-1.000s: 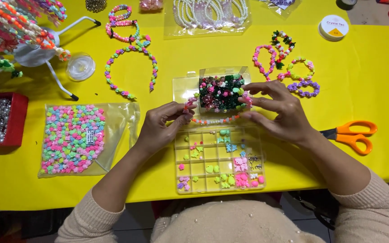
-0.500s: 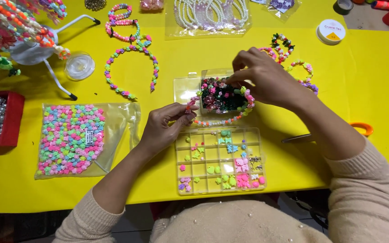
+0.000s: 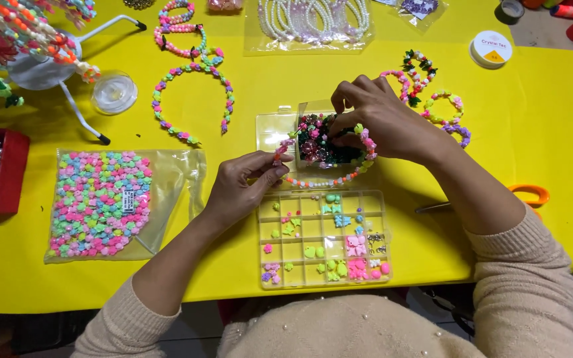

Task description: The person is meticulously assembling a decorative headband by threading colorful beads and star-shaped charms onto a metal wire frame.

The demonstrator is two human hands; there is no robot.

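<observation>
On the yellow worktop (image 3: 538, 132), the left hand (image 3: 240, 189) pinches a part-strung beaded strand (image 3: 329, 179) while right-hand fingers (image 3: 349, 119) pick in the dark bead box (image 3: 323, 142); several finished bracelets (image 3: 432, 99) lie nearby.

Bags, boxes and labels I see on the yellow table

I count 2 clear plastic bags: the bead bag (image 3: 101, 205) at left carries a small white label (image 3: 128, 201), and the pearl-strand bag (image 3: 310, 25) lies at top. A clear compartment box (image 3: 324, 238) sits near me; a white round spool (image 3: 491, 49) at upper right bears a yellow label.
</observation>
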